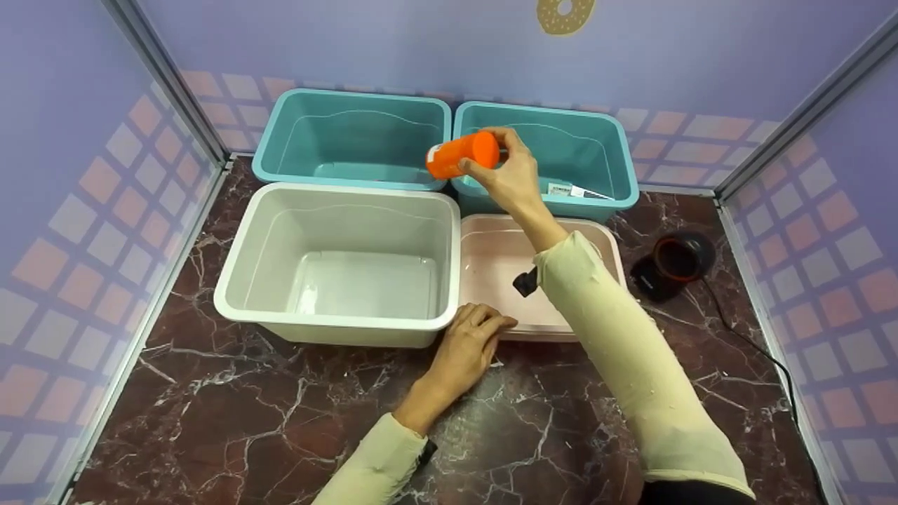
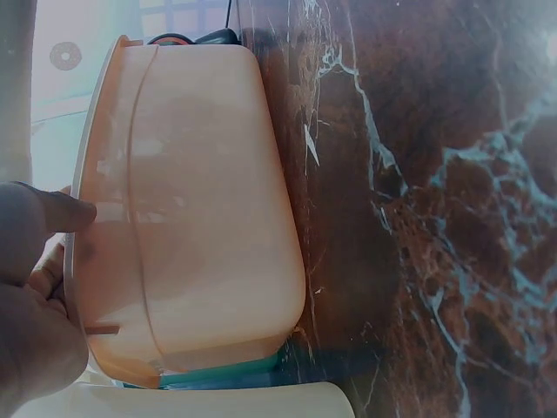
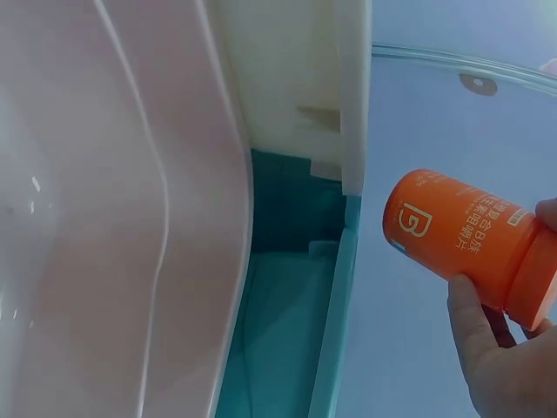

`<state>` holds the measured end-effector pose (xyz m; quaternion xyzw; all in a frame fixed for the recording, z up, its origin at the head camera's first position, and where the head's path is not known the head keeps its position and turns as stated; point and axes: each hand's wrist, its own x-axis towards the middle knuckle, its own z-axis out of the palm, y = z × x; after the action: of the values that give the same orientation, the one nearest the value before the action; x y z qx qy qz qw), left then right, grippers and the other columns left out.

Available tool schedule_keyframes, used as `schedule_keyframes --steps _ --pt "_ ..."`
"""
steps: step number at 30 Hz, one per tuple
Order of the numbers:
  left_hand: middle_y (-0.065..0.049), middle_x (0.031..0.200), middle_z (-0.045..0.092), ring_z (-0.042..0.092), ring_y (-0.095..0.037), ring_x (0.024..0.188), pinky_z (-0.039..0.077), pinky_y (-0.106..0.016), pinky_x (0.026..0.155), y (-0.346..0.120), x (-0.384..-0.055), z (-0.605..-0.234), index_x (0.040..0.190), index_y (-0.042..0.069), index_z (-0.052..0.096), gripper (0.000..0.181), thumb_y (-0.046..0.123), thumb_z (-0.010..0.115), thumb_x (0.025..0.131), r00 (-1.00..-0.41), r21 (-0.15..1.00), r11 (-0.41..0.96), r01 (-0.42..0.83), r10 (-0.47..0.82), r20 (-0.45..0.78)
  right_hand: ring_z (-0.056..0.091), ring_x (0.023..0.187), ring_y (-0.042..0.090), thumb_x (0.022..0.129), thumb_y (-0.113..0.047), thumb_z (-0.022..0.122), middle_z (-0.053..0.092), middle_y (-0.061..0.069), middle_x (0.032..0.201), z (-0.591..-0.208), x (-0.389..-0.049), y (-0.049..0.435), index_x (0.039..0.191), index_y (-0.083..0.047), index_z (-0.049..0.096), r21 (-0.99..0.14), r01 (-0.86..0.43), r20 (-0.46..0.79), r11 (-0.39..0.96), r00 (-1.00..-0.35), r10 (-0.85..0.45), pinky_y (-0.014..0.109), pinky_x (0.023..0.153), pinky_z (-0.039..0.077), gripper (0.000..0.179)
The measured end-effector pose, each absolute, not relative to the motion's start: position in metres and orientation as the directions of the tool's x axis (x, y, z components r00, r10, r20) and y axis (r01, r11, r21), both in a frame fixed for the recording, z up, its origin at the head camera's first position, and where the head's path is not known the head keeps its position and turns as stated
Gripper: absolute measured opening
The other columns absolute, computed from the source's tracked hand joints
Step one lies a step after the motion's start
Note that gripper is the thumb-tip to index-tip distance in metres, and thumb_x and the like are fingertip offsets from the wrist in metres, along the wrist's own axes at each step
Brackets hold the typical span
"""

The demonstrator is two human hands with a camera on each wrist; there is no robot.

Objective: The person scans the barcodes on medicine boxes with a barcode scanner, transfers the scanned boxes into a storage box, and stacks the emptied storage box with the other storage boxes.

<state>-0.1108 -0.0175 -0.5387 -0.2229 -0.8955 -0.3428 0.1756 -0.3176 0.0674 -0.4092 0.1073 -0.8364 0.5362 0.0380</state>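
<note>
My right hand (image 1: 515, 172) holds an orange supplement bottle (image 1: 456, 156) tilted on its side, above the meeting rims of two teal bins. In the right wrist view, pale print and a large B mark the bottle (image 3: 457, 231), and the fingers grip it near the cap end. My left hand (image 1: 466, 347) is at the front left corner of a pink bin (image 1: 491, 266). In the left wrist view, the thumb lies on the outer wall of the pink bin (image 2: 200, 200), with the other fingers partly hidden behind the rim.
A white bin (image 1: 365, 280) stands left of the pink one. Behind are the left teal bin (image 1: 351, 133) and right teal bin (image 1: 561, 130), the latter holding a white labelled item (image 1: 575, 191). A black corded device (image 1: 680, 259) sits right on the marbled table (image 1: 280, 407).
</note>
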Motion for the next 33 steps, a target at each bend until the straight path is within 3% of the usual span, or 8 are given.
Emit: schedule_keyframes --steps 5,33 --pt "0.002 0.104 0.066 0.06 -0.018 0.105 0.043 -0.039 0.111 -0.018 -0.111 -0.538 0.111 0.018 0.072 0.022 0.01 0.065 0.092 -0.843 0.544 0.663 0.515 0.274 0.464 0.06 0.106 0.018 0.083 -0.026 0.077 0.06 0.006 0.126 -0.408 -0.322 0.054 0.133 -0.014 0.053 -0.888 -0.207 0.16 0.412 -0.976 -0.145 0.024 0.094 0.053 0.057" --pt "0.003 0.104 0.066 0.06 -0.018 0.104 0.046 -0.032 0.102 -0.019 -0.111 -0.541 0.109 0.018 0.072 0.021 0.008 0.066 0.091 -0.831 0.535 0.661 0.526 0.265 0.49 0.062 0.115 0.019 0.082 -0.03 0.081 0.062 0.004 0.129 -0.427 -0.332 0.01 0.133 -0.014 0.051 -0.825 -0.187 0.108 0.534 -0.979 -0.175 0.025 0.099 0.052 0.061"
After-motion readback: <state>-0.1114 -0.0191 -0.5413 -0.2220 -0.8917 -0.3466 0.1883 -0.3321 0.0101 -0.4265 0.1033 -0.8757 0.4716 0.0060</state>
